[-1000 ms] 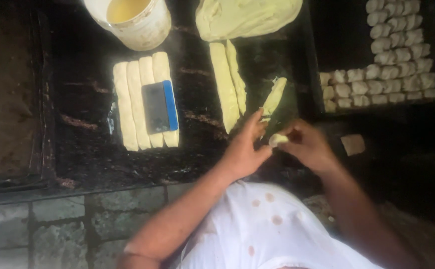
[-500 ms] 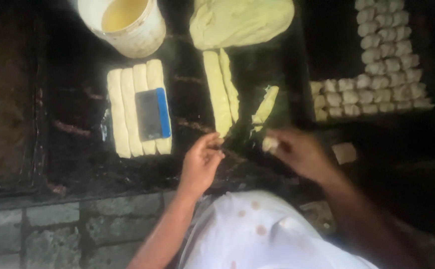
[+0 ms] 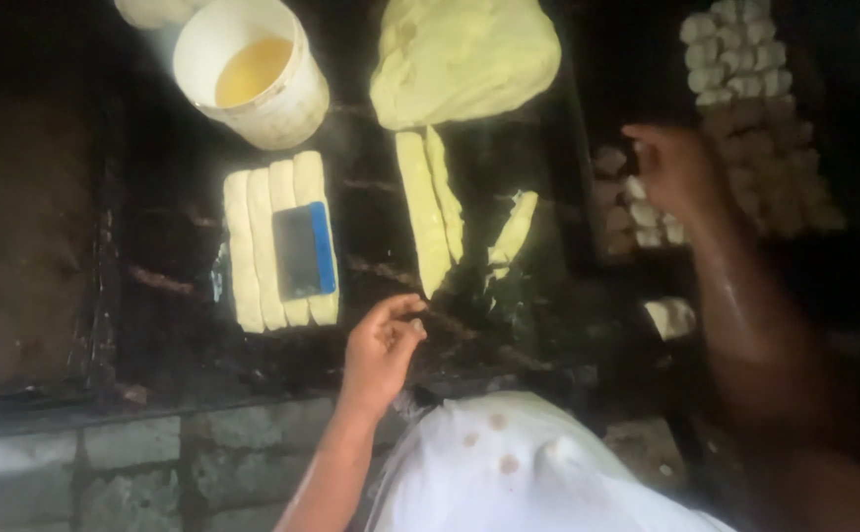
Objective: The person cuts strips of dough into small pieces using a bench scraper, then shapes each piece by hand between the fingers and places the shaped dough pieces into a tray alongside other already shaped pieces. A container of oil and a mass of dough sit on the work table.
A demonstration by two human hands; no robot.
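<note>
Two hands work over a dark worktop (image 3: 184, 335). The left hand (image 3: 383, 340) hovers low near the worktop's front edge, fingers loosely curled and holding nothing, just below the long dough strips (image 3: 428, 212). The right hand (image 3: 674, 167) is blurred, reaching over the tray of small dough pieces (image 3: 745, 69); whether it grips a piece I cannot tell. A blue-edged scraper (image 3: 304, 251) lies on a row of dough logs (image 3: 253, 246), below a white bucket (image 3: 282, 108) of yellow liquid.
</note>
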